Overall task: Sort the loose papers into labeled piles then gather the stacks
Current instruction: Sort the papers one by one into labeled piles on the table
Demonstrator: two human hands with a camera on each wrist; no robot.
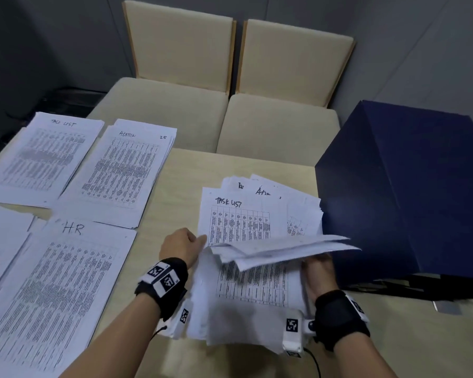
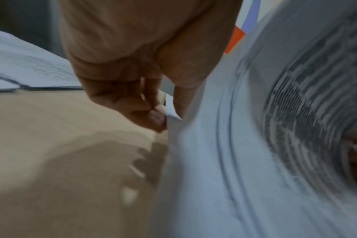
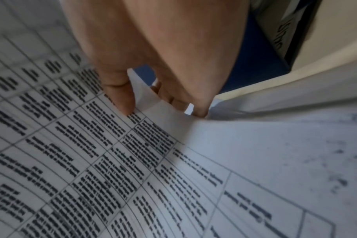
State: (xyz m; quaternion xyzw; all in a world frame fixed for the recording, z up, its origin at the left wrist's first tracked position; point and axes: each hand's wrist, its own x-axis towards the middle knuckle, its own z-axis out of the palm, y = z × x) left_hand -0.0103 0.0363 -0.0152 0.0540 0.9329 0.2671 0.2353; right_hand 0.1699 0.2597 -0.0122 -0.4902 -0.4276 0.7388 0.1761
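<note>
Both hands hold a loose bundle of printed papers (image 1: 253, 285) a little above the table, near its front middle. My left hand (image 1: 185, 245) grips the bundle's left edge, fingers curled round it (image 2: 153, 116). My right hand (image 1: 318, 271) pinches its right edge between thumb (image 3: 120, 95) and fingers. The bundle's upper sheets bend over towards me. Behind it lies an untidy heap (image 1: 260, 211) with a "TASK LIST" sheet on top. Sorted piles lie to the left: "TASK LIST" (image 1: 43, 156), "ADMIN" (image 1: 120, 170), "HR" (image 1: 58, 290).
A dark blue box (image 1: 404, 192) stands at the right, close to my right hand. Another pile (image 1: 0, 241) shows at the far left edge. Two cream chairs (image 1: 230, 77) stand behind the wooden table (image 1: 172, 192).
</note>
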